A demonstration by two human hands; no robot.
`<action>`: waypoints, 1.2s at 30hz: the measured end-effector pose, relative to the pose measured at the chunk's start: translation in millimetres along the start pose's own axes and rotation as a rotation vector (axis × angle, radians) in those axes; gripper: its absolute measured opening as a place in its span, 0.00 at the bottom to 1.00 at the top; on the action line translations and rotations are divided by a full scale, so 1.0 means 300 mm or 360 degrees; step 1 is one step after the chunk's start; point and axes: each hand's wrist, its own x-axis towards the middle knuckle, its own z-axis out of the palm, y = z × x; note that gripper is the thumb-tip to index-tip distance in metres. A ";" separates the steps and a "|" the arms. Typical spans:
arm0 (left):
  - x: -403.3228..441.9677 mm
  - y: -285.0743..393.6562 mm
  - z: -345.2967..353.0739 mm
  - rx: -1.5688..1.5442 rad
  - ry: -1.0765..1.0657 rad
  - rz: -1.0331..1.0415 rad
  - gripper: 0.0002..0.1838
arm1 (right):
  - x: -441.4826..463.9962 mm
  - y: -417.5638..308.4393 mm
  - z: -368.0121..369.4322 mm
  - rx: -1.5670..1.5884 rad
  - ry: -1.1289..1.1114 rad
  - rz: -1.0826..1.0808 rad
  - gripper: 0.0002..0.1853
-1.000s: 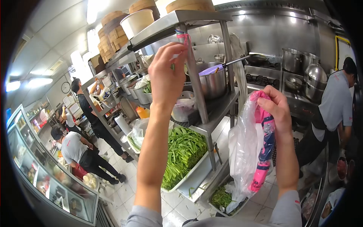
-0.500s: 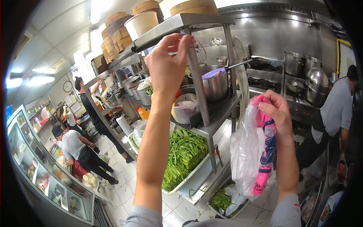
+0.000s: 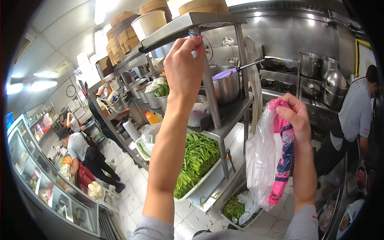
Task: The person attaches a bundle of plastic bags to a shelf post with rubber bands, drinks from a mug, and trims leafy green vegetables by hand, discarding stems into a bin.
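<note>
My left hand (image 3: pixel 185 60) is raised at the top of a metal shelf post (image 3: pixel 211 88), its fingers pinched on a red rubber band (image 3: pixel 209 43) near the bands looped round the post. On the right, my right hand (image 3: pixel 295 114) grips the top of a clear plastic bag (image 3: pixel 259 160) with a pink and dark blue item (image 3: pixel 283 160) hanging along it. The bag hangs down in front of my right forearm. Between my arms, below the shelf, a white tub (image 3: pixel 204 178) holds cut green leafy vegetables (image 3: pixel 197 156).
A steel pot (image 3: pixel 226 90) with a purple-handled utensil stands on the shelf. Bamboo steamers (image 3: pixel 127 38) sit above. A co-worker (image 3: pixel 352 108) stands at the right, another (image 3: pixel 82 148) bends at the left by a glass-fronted fridge (image 3: pixel 52 188). A smaller tub (image 3: pixel 236 208) is below.
My left hand has closed on the red band and drawn it out from the post. My right hand still holds the bag. The co-worker in black at the left is now mostly hidden behind the shelf.
</note>
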 end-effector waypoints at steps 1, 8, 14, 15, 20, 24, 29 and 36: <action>0.000 0.001 -0.002 -0.0033 -0.0016 -0.0076 0.06 | -0.003 -0.003 0.000 0.0007 -0.0006 0.0003 0.07; -0.015 0.044 -0.045 -0.0355 -0.0037 -0.0392 0.09 | -0.019 0.002 -0.016 0.0006 0.0029 0.0004 0.07; -0.023 0.003 -0.029 -0.0570 -0.0015 -0.0266 0.08 | -0.025 0.000 -0.022 0.0001 0.0050 -0.0002 0.07; -0.024 0.004 -0.025 -0.0569 -0.0028 -0.0237 0.08 | -0.026 -0.001 -0.024 0.0002 0.0047 -0.0003 0.07; -0.034 0.002 -0.040 -0.0311 -0.0327 -0.0415 0.10 | -0.035 -0.012 -0.026 -0.0016 0.0070 -0.0006 0.07; -0.013 0.006 -0.080 -0.0089 -0.0469 -0.0342 0.10 | -0.040 -0.011 -0.040 -0.0005 0.0073 -0.0012 0.08; -0.019 0.027 -0.110 -0.0054 -0.0492 0.0432 0.08 | -0.039 -0.013 -0.039 0.0048 0.0064 0.0033 0.07; 0.013 -0.019 -0.245 0.0112 -0.0965 0.0284 0.13 | -0.010 0.000 -0.027 0.0006 0.0072 -0.0003 0.07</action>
